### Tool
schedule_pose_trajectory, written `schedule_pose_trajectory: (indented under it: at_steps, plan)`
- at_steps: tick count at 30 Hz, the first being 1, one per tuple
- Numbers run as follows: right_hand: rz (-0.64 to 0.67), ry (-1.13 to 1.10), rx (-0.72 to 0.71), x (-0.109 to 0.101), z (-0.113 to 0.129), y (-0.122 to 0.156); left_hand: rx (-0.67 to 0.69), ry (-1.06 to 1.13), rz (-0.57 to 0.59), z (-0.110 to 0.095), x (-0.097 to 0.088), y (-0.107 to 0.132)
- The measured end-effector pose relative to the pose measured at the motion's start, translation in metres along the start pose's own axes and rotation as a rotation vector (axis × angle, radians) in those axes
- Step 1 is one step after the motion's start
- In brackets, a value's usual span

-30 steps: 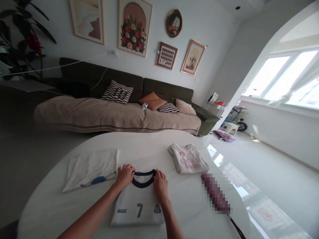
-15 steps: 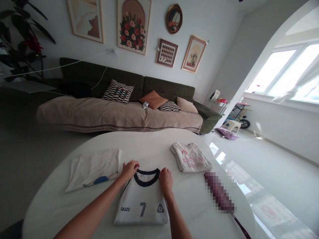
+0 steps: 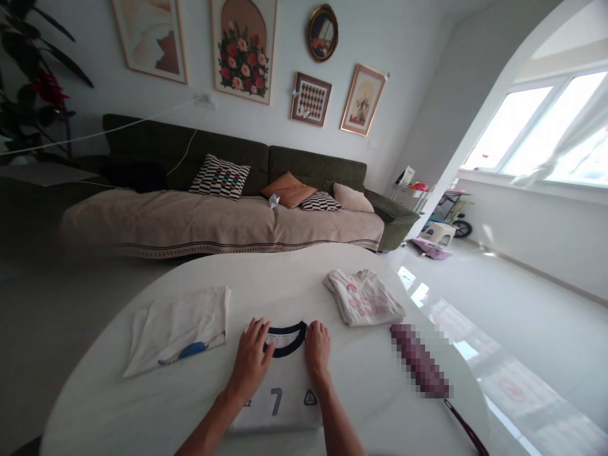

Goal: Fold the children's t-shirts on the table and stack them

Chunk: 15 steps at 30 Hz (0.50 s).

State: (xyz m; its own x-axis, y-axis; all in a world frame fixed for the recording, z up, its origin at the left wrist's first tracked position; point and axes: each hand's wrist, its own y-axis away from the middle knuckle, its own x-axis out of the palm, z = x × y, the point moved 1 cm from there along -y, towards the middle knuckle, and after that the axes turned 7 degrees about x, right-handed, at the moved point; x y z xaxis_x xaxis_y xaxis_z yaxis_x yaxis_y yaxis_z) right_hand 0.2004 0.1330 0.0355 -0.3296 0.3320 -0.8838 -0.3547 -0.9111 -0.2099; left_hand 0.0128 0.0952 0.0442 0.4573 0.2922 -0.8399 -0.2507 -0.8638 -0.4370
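Note:
A folded white jersey (image 3: pixel 285 386) with a dark collar and the number 7 lies on the white round table (image 3: pixel 95 392) right in front of me. My left hand (image 3: pixel 251 361) lies flat on its upper left part, fingers stretched out toward the collar. My right hand (image 3: pixel 317 345) rests on the right side of the collar with its fingers curled down onto the cloth. Neither hand lifts the jersey.
A folded white shirt with a blue print (image 3: pixel 178 329) lies to the left, a folded white shirt with pink print (image 3: pixel 363 304) to the right. A blurred dark-red object (image 3: pixel 420 367) with a strap lies at the right edge. Behind the table stands a green sofa (image 3: pixel 228 202).
My left hand has slid from the left collar edge onto the jersey front and opened flat. The right hand stays at the collar. The view has shifted slightly.

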Motion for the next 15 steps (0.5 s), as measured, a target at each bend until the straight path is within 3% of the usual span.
schedule_pose_trajectory:
  at_steps: [5,7,10,15]
  plan:
    - [-0.024,-0.013,-0.02,-0.012,0.008,0.008,0.051,-0.124,0.155,-0.003,0.026,0.046]
    - [0.0,-0.01,-0.095,-0.015,0.009,0.024,0.047,-0.151,0.168,0.0,0.029,0.049]
    - [0.145,0.0,-0.217,-0.012,0.007,0.054,0.056,-0.168,0.16,0.0,0.027,0.046]
    - [0.29,-0.006,-0.187,-0.009,0.002,0.073,0.056,-0.131,0.186,-0.009,0.014,0.039]
